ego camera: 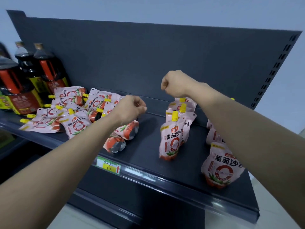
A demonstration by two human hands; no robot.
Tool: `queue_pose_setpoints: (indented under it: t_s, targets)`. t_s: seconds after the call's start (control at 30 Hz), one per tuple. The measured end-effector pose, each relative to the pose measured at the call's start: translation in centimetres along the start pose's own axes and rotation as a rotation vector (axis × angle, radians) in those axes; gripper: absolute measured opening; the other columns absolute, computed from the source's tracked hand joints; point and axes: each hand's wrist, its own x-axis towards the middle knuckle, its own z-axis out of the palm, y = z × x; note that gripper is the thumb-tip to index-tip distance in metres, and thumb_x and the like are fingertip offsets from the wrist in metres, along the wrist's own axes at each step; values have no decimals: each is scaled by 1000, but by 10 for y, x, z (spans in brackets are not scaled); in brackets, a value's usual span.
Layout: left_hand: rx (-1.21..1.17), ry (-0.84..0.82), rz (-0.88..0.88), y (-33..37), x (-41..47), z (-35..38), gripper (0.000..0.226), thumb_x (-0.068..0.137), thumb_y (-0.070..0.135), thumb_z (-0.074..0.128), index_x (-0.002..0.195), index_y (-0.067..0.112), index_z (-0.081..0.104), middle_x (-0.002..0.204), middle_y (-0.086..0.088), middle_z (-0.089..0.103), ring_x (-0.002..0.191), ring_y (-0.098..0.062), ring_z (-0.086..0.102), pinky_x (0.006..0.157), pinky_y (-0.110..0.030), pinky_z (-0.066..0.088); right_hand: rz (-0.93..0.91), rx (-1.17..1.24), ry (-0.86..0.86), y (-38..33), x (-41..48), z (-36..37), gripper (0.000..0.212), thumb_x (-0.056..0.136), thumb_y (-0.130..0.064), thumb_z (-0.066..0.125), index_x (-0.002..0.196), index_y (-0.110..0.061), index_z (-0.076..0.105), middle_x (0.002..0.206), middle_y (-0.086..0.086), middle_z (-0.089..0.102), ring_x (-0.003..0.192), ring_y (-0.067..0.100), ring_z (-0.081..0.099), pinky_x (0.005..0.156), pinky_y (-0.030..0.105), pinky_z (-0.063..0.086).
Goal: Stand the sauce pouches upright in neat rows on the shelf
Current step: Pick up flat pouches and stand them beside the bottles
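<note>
Pink tomato-sauce pouches with yellow caps lie in a loose pile [74, 113] on the left part of the dark shelf [145, 151]. Three pouches stand upright in a row running front to back, the front one [171, 139] nearest me. Another row stands to the right behind its front pouch [221, 169], partly hidden by my right forearm. My left hand [132, 108] hovers over the pile's right edge, fingers curled, nothing visible in it. My right hand [175, 83] is a fist just above the cap of the rearmost pouch [182, 100] in the middle row, holding nothing.
Dark sauce bottles [24, 80] with red labels stand at the shelf's far left. A yellow price tag [109, 165] sits on the front rail. The perforated back panel [148, 55] rises behind. A bare strip of shelf lies between the pile and the middle row.
</note>
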Motion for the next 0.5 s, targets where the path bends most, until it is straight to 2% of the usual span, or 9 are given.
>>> queue_pose_setpoints:
  t_s: [0.17, 0.23, 0.33, 0.5]
  targets:
    - [97, 64, -65, -38, 15, -35, 12, 86, 5, 60, 76, 10, 62, 76, -10, 62, 72, -24, 57, 73, -42, 54, -43, -23, -94, -36, 28, 21, 30, 85, -1, 49, 97, -15, 73, 111, 9, 68, 98, 31, 66, 90, 39, 55]
    - [154, 93, -97, -56, 21, -50, 5, 86, 6, 61, 84, 6, 66, 79, -9, 62, 74, -24, 57, 74, -39, 53, -52, -34, -148, -51, 39, 31, 26, 87, -1, 52, 100, -13, 72, 112, 9, 68, 100, 30, 65, 90, 38, 55]
    - [246, 105, -139, -83, 30, -73, 14, 86, 10, 64, 96, 2, 67, 87, -10, 64, 79, -23, 57, 73, -31, 48, -65, -59, -223, -70, 61, 50, 22, 87, -5, 58, 102, -10, 72, 110, 8, 70, 101, 28, 65, 89, 36, 55]
    - [320, 69, -183, -119, 51, -103, 23, 84, 12, 65, 105, 2, 66, 108, -13, 68, 95, -27, 60, 79, -32, 48, -39, -80, -307, -88, 96, 78, 22, 87, -9, 62, 106, -5, 70, 112, 10, 70, 107, 28, 63, 90, 37, 52]
